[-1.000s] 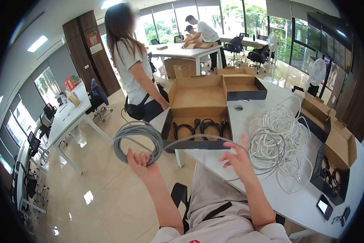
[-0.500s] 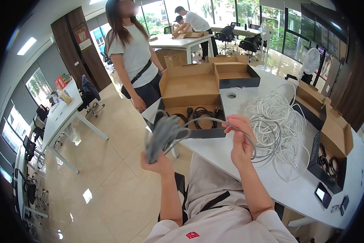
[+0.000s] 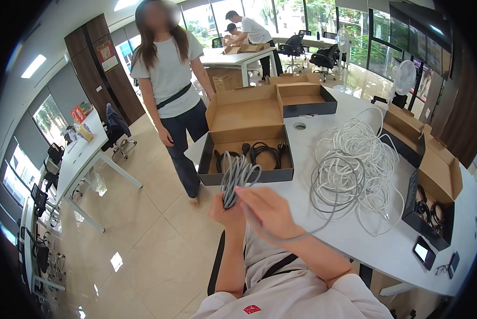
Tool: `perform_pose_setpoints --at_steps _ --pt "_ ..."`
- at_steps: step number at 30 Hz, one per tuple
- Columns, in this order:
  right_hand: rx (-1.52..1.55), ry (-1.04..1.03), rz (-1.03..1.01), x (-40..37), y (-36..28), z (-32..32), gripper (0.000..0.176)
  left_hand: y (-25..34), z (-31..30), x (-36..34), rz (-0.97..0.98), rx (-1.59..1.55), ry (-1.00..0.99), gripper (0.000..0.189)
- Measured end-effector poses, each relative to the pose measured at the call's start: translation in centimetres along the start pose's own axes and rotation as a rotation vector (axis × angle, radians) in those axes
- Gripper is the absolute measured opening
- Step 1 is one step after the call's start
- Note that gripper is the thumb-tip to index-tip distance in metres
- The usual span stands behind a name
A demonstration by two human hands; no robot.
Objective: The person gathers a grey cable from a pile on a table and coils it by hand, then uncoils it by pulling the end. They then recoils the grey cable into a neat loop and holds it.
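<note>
A looped bundle of grey cable is gripped at its lower end by my left hand. Right against the bundle, my right hand is closed on the same cable, whose free length runs under the wrist and back to the table. There, loose grey coils lie over the edge of a tangled heap of white cable. Behind my hands stands an open cardboard box holding coiled black power cords.
More open boxes stand at the table's back and right side. A phone-like device lies near the right edge of the white table. A person stands beyond the table's left corner; others work at a far table.
My right hand has come left from above the table to the bundle, bringing the cable along. The bundle is held steadier and slightly further right. The standing person has turned towards me.
</note>
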State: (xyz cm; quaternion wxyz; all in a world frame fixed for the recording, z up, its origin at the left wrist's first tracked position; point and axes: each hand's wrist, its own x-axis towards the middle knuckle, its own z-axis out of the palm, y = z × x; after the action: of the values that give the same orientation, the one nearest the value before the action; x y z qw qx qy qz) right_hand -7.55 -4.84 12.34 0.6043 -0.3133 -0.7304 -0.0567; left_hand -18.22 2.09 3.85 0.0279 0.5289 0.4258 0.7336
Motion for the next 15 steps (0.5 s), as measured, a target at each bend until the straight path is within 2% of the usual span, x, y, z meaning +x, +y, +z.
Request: perform_pose_setpoints --at_steps 2,4,7,11,15 --pt "0.012 -0.028 -0.051 -0.8 -0.5 1.4 0.041 -0.7 0.4 -1.1 -0.197 -0.215 -0.096 0.024" --pt "0.013 -0.159 -0.034 -1.7 -0.6 2.2 0.044 1.8 0.7 -1.6 -0.394 -0.573 -0.151 0.025" --pt "0.028 -0.250 0.024 -2.7 -0.5 2.7 0.042 1.8 0.7 -2.8 -0.455 -0.759 -0.316 0.028" --pt "0.231 -0.228 0.240 -2.9 0.1 1.5 0.034 0.2 1.2 -4.2 -0.497 -0.714 -0.388 0.026" --pt "0.154 -0.209 0.321 -3.3 0.5 0.8 0.027 -1.7 2.1 -6.3 -0.510 -0.624 -0.373 0.025"
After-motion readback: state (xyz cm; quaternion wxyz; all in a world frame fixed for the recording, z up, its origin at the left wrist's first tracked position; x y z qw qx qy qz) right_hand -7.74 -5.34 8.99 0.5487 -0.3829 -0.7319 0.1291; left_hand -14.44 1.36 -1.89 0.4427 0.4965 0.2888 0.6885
